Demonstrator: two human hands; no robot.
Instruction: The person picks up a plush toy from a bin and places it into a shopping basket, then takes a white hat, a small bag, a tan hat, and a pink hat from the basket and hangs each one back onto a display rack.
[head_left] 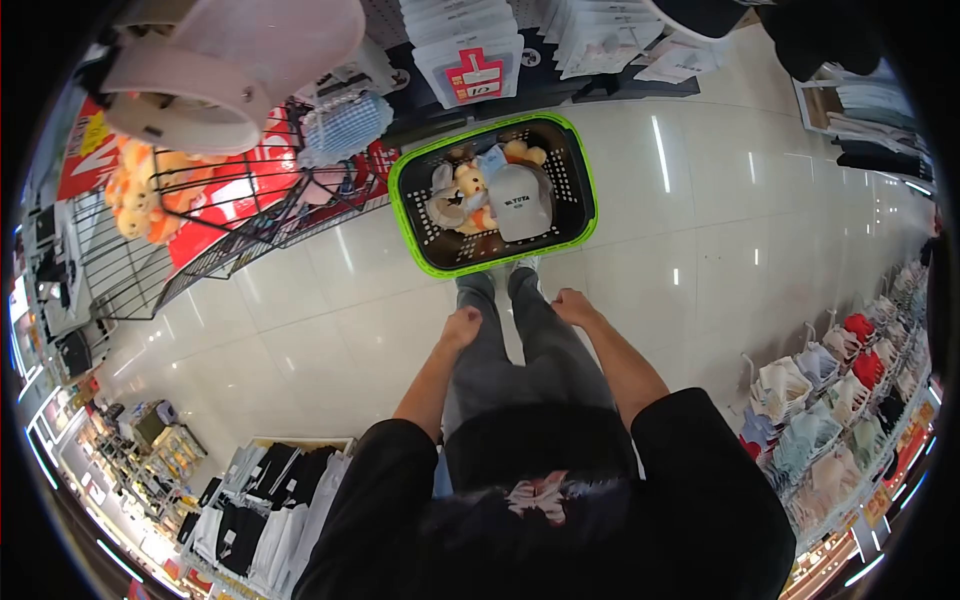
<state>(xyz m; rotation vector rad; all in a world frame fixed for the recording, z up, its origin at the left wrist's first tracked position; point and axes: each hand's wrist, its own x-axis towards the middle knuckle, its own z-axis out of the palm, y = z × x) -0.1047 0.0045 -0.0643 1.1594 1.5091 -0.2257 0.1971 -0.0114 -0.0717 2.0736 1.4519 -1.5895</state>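
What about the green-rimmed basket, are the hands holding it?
No, the left hand and right hand are both apart from the basket.

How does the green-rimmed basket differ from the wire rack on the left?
The basket has dark walls punched with small holes and a bright green rim; the wire rack is open black wire. The basket has rounded corners, while the rack looks straighter-edged and longer. Both hold orange-and-yellow plush toys.

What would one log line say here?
left hand: empty | right hand: empty | basket: on floor, holding plush toys
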